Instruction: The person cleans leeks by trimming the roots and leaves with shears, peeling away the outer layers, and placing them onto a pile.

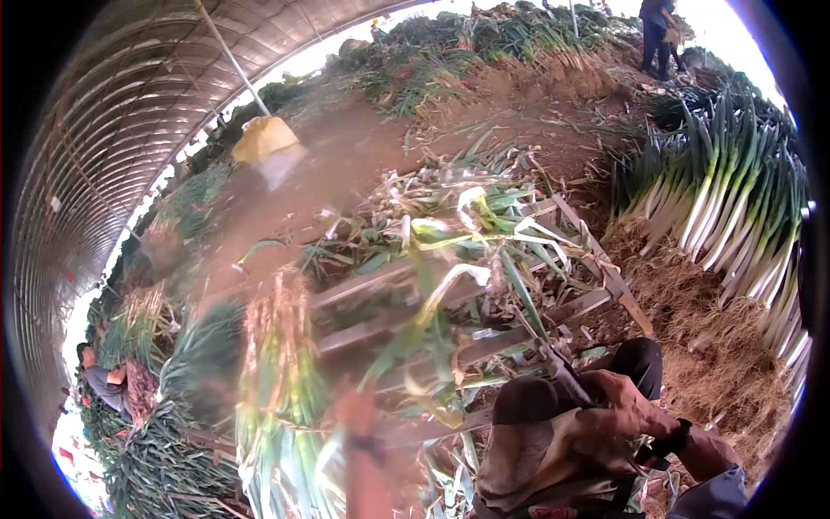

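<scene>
Motion smears my left hand (356, 411), so its fingers cannot be made out. It is nearest to a bundle of leeks or large green onions (281, 381), which lies with its pale root ends pointing away from me. Close to my knees, my right hand (618, 402) is closed around a dark, narrow tool (564, 374) that looks like a blade or bar pointing up and left. Blurred, peeled leaves (428, 316) hang over a slatted wooden rack (510, 346) in front of me.
Cleaned leeks (713, 190) with white stalks and bushy roots (700, 363) are stacked at the right. Stripped leaves (450, 195) litter the soil. A yellow-topped bag (266, 140) is by a pole. One person (121, 385) sits at left; another (657, 39) stands at the far right.
</scene>
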A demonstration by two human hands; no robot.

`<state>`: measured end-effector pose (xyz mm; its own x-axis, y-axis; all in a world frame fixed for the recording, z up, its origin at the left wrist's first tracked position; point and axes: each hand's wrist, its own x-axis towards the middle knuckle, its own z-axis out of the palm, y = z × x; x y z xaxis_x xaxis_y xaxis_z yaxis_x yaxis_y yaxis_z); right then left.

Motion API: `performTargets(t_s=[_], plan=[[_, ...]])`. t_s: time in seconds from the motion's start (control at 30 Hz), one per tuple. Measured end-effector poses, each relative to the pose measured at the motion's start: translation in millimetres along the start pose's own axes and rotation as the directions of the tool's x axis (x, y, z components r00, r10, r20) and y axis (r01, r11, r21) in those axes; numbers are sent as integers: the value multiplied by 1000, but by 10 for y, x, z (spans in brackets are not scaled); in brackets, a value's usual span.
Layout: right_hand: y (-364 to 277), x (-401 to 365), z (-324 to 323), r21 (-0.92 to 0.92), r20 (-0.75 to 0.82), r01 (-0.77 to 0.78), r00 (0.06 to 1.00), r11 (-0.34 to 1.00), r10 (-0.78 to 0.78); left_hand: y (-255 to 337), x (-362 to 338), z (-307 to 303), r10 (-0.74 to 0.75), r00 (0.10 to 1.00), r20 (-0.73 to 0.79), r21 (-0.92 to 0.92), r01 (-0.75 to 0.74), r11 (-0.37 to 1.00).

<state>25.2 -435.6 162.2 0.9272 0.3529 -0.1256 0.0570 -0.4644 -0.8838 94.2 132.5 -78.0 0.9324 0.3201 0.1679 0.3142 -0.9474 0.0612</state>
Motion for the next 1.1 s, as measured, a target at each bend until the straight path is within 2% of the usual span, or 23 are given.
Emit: performTargets(t_s=[0.03,0.07,0.1,0.13,0.17,0.27,0.3,0.33,0.37,0.4,0.47,0.57,0.63,0.7,0.77,0.8,0.83,0.87,0.9,0.97,1.03,1.07,1.1], plan=[[74,31,-12,149,-2,-119,993,982,121,-3,69,302,-41,999,-13,-441,31,897],[110,91,-33,111,-19,-119,992,987,121,-42,107,745,-88,996,1,-789,55,612],[110,115,-86,135,43,-200,980,970,196,-172,86,1130,-134,990,36,-976,63,208],[23,152,-171,155,110,-278,958,948,264,284,-69,181,-53,924,379,-396,213,893],[-32,186,-205,168,180,-354,928,920,325,489,-78,18,4,890,456,-255,127,959],[45,311,-125,-14,160,19,987,1000,-16,1062,-67,-127,185,790,584,-232,-55,971],[48,361,-71,-64,169,156,975,986,-143,1301,-111,-97,177,785,594,-222,-52,974],[-23,436,-79,-117,200,150,972,982,-125,1487,-171,-73,159,788,595,-213,-36,976],[-78,501,-48,-156,162,160,978,975,-134,1713,-283,262,28,892,451,-144,41,989],[-131,558,-17,-170,127,164,982,972,-143,1933,-393,594,-103,953,284,-108,139,984],[-169,665,15,-276,72,214,977,937,-202,2238,-359,249,-102,931,351,-242,195,950],[-190,742,30,-255,37,256,966,932,-255,2330,-28,35,-67,890,450,-404,270,874],[-143,743,21,-261,82,226,974,938,-212,2276,261,-4,-47,869,493,-502,328,801],[-136,751,11,-254,128,185,979,949,-157,2265,682,-499,-53,982,181,-792,178,584],[-108,748,64,-194,126,149,984,970,-126,2331,959,-1196,33,979,203,-925,181,335],[-94,764,93,-161,125,134,986,978,-114,2311,1072,-1435,83,981,178,-948,148,283],[-68,789,114,-166,128,126,986,978,-105,2206,1158,-1526,138,984,114,-936,60,348],[-28,819,130,-170,129,119,987,978,-97,2052,1211,-1522,190,980,50,-897,-39,440],[0,850,136,-175,128,113,988,978,-91,1832,1233,-1394,245,970,-8,-792,-156,591],[23,866,115,-182,80,140,989,973,-128,1245,1180,-1018,362,928,-92,-386,-368,846],[-36,857,58,-204,86,173,984,964,-158,523,1025,-702,366,928,-72,-33,-369,929],[-129,856,-18,-222,117,194,978,956,-171,169,959,-577,316,948,-37,58,-314,948],[-188,873,-63,-239,126,191,978,952,-165,-198,844,-477,204,979,14,112,-204,973]])
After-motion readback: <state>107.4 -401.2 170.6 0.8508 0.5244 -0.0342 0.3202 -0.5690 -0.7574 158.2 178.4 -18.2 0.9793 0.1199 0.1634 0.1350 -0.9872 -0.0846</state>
